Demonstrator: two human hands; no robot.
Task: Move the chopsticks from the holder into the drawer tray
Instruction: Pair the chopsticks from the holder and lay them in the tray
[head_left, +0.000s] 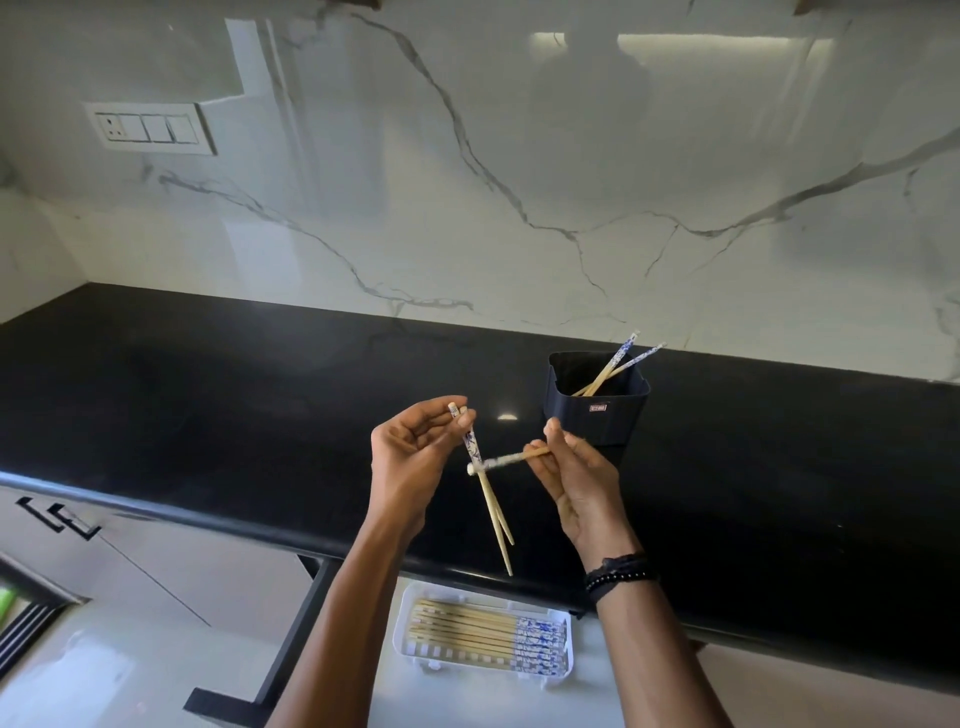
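A dark square holder (597, 400) stands on the black counter with two blue-and-white-topped chopsticks (615, 366) leaning in it. My left hand (410, 452) pinches a pair of chopsticks (491, 504) near their patterned tops; their wooden tips hang down over the counter edge. My right hand (576, 483) pinches a single chopstick (511, 460) that lies level and crosses the pair. Below, a white tray (402, 631) in the open drawer holds several chopsticks (488, 631) laid side by side.
The black counter (208, 395) runs under a marble backsplash with a switch plate (150, 128) at the left. The open drawer (291, 644) has a dark frame. Cabinet fronts with black handles (57, 517) lie at the lower left.
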